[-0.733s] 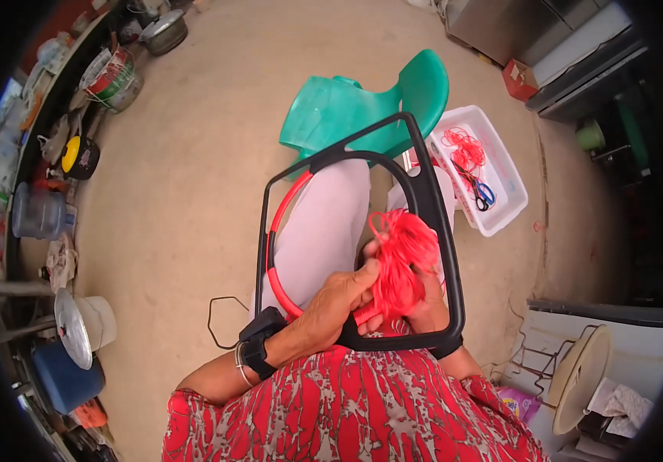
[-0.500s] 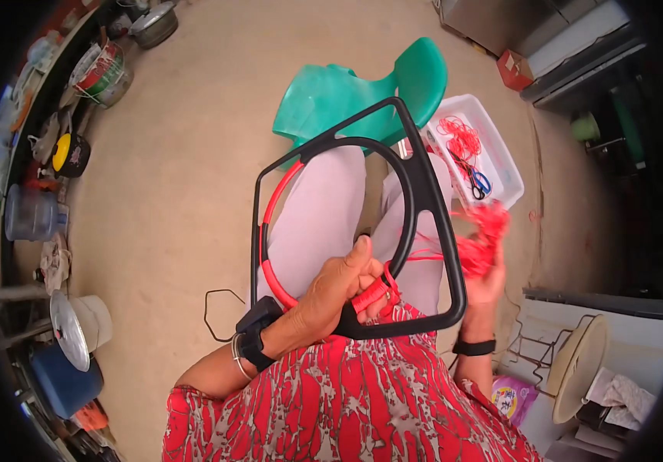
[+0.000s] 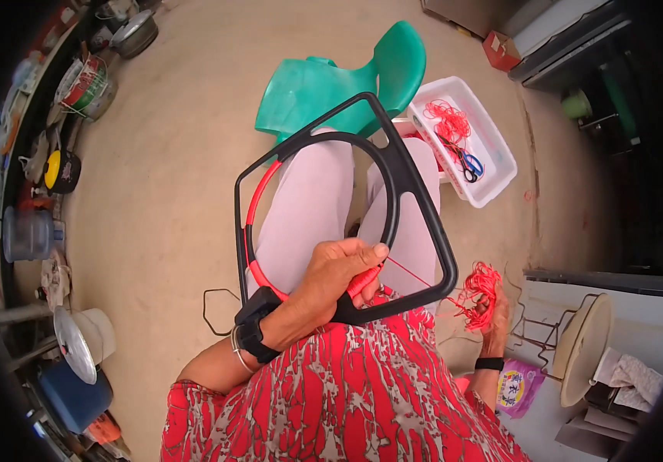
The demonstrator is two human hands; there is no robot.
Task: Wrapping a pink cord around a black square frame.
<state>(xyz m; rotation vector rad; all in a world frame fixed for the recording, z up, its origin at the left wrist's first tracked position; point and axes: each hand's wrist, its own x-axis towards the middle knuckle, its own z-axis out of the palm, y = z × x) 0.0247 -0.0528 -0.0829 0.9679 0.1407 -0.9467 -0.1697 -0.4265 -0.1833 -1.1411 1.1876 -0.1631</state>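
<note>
Across my lap lies a black frame point(image 3: 422, 219) with a round ring inside a squarish outer rim. Red cord is wound tightly around parts of the ring, one wound stretch point(image 3: 256, 196) on its left side. My left hand point(image 3: 330, 279) is closed on the lower part of the ring, thumb pressed on top beside more red winding point(image 3: 362, 283). From there a taut strand runs right, past the frame's outer rim, to a loose bundle of red cord point(image 3: 479, 296). Off the frame's lower right, my right hand point(image 3: 497, 319) grips that bundle; some fingers are hidden by it.
A green plastic chair point(image 3: 308, 96) stands ahead of my knees. To its right, a white tray point(image 3: 495, 181) holds red cord and scissors point(image 3: 470, 165). Pots and a water jug point(image 3: 29, 233) line the left side. A round beige lid point(image 3: 584, 350) stands at lower right.
My right hand has moved down and away from the frame with the cord bundle, drawing the strand taut. My left thumb now lies down on the ring, where the cord looped loosely before.
</note>
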